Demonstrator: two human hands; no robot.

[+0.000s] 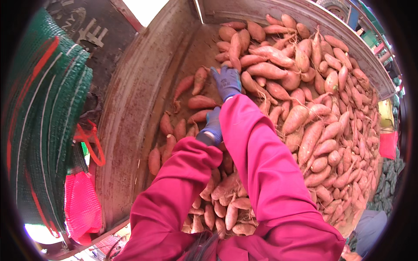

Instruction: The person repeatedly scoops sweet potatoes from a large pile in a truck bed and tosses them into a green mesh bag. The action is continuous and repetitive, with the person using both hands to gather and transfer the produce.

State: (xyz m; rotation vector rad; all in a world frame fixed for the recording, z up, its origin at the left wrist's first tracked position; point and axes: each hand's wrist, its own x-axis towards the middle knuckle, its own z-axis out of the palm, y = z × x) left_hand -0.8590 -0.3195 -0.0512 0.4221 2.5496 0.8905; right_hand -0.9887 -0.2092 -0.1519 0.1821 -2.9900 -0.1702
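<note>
My right hand [227, 82], in a blue-grey knit glove, reaches over the wooden bed floor at the edge of a sweet potato heap [277, 75]. Its fingertips meet the lower end of a long sweet potato [235, 50]; whether they grip it is unclear. Closer to me, my left hand [214, 123] wears a matching glove and is partly covered by my right sleeve. Beside its fingers lies a sweet potato [198, 116], and what the palm holds is hidden. Another sweet potato [201, 102] rests between the two hands.
A worn side wall [130, 107] and a far wall [261, 9] bound the bed. Green mesh sacks [45, 124] hang over the left side, with a pink mesh bag [83, 202] below. Loose sweet potatoes [184, 85] lie along the left. Blue-grey fabric [369, 228] shows at lower right.
</note>
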